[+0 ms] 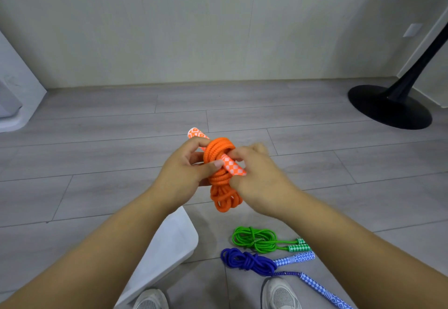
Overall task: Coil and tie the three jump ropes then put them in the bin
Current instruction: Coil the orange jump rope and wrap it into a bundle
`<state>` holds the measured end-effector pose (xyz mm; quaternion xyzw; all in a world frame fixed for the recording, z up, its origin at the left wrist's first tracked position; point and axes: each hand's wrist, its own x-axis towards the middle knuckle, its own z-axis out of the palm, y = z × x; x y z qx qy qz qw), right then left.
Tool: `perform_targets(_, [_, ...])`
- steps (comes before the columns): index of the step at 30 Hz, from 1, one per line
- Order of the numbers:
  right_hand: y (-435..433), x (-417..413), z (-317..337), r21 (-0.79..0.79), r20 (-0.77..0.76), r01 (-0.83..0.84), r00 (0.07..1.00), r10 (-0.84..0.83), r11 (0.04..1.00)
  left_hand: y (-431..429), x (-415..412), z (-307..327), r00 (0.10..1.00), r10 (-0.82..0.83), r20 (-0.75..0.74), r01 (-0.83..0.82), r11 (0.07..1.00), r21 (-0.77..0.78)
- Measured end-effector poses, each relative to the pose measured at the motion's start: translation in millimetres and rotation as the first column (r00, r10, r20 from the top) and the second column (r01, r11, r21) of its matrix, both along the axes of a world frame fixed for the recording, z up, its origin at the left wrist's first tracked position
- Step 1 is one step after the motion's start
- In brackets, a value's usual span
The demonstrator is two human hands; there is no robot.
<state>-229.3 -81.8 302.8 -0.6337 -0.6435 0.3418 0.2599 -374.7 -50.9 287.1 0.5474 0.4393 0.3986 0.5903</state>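
Blue braided rope lying coiled; left hand gripping bundled orange rope, right hand pinching checkered handle.

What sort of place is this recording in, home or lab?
Likely a sparsely furnished room in a home or office, not a lab: grey wood-look plank floor, plain pale panelled wall with a white switch plate, and a black round pedestal base standing at the right.

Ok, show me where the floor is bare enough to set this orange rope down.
Bare floor runs wide ahead, between the wall and the orange jump rope, left of the black stand base. Crowded near the shoes: green jump rope and blue jump rope lie right of the white bin.
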Motion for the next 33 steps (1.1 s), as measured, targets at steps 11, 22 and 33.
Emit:
perform_targets(11, [-7.9,18.1,-4.1,-0.052,-0.457,-0.129,0.885,0.092,0.990,5.0,-15.2,2.0,0.997,0.056,0.044,-0.054,0.998,-0.041])
perform_targets(22, [12.4,19.3,-15.6,0.139,-0.297,0.161,0.948,-0.114,0.977,-2.0,-9.1,0.4,0.992,-0.127,0.024,0.128,0.991,-0.046])
perform_targets(33, [33.8,15.0,-25.0,-0.284,-0.495,-0.013,0.858,-0.135,0.959,-0.4,-6.7,-5.3,0.931,-0.357,-0.081,0.348,0.932,-0.102])
